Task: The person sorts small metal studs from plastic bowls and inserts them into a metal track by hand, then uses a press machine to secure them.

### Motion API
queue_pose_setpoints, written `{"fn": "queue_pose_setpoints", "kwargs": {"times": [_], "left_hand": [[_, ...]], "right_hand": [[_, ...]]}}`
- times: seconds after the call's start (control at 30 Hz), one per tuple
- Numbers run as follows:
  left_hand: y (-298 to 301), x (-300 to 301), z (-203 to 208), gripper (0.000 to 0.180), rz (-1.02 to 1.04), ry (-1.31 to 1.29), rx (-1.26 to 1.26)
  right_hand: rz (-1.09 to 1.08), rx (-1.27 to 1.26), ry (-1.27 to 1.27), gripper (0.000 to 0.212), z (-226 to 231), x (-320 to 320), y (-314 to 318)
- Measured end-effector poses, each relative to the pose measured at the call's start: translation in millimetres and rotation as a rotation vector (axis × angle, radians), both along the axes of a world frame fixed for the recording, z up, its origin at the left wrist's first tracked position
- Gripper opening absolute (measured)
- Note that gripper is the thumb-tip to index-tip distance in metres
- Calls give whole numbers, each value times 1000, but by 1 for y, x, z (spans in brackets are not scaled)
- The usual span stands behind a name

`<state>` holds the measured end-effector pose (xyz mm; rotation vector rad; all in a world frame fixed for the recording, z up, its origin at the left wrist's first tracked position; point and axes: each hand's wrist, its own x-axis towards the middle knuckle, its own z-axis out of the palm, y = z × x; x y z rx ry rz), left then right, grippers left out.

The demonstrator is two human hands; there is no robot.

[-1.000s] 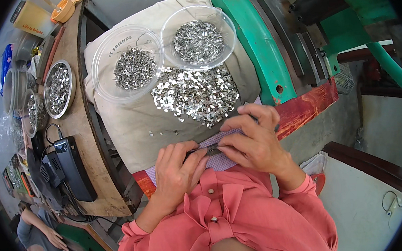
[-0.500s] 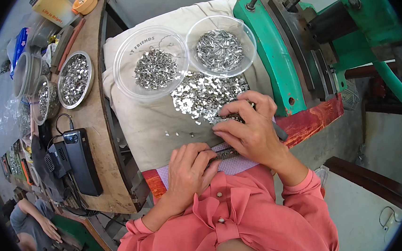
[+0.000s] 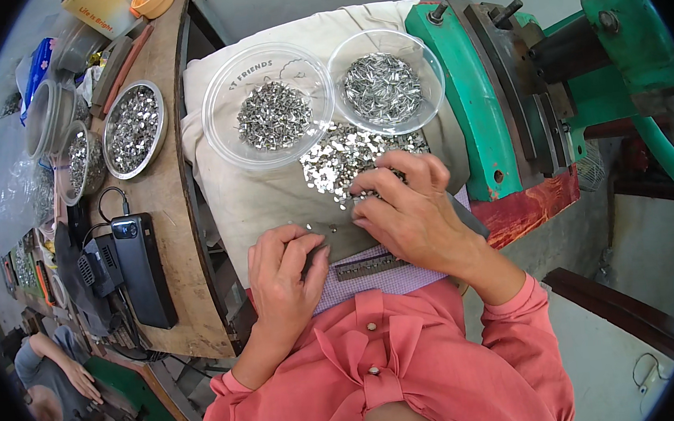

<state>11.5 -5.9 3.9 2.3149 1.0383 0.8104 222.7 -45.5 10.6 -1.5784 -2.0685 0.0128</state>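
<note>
R hand (image 3: pixel 421 220) is palm-down at the near edge of the flat-bit pile (image 3: pixel 349 162), fingers curled, thumb tip close to the fingertips: narrow gap. L hand (image 3: pixel 279 282) is left of the strip, fingers bent, thumb & index partly apart w/ a smallish gap, tips over the cloth edge. Too small to tell if either hand pinches a piece.

Dark strip (image 3: pixel 369 267) lies in front of the torso, btwn the hands, just right of L thumb & apart from it. Long axis runs approx. L–R, right end a touch farther from the body. Narrow, metal-looking, w/ a row of small notches. Sits on purple checked fabric (image 3: pixel 335 291), a fine weave.

Pile: thin, shiny, flat metal bits, loosely heaped on creased beige cloth (image 3: pixel 226 211); a few strays near L fingertips.

Beyond it, 2 round clear plastic tubs side by side: left tub (image 3: pixel 216 133) w/ short chunky metal bits, right tub (image 3: pixel 435 84) w/ slim shiny pins. To the right, green-painted machine (image 3: pixel 463 105), chipped, w/ dark steel plates & bolts; red wood-grain board (image 3: pixel 531 209) under it.

Far left, worn wooden table (image 3: pixel 188 285) w/ round metal dish (image 3: pixel 117 160) of flat bits & black rectangular device (image 3: pixel 140 273), cable attached.
</note>
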Motion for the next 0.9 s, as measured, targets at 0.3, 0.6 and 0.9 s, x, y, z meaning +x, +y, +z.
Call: {"fn": "queue_pose_setpoints", "kwargs": {"times": [0.3, 0.6, 0.9], "left_hand": [[10, 18, -1, 39, -97, 178, 34], [10, 20, -3, 34, -125, 157, 51], [15, 28, -2, 25, -78, 143, 55]], "right_hand": [[-176, -96, 60, 17, 3, 10, -38], [-261, -96, 121, 18, -2, 12, -48], [-239, -57, 128, 12, -5, 6, -42]]}}
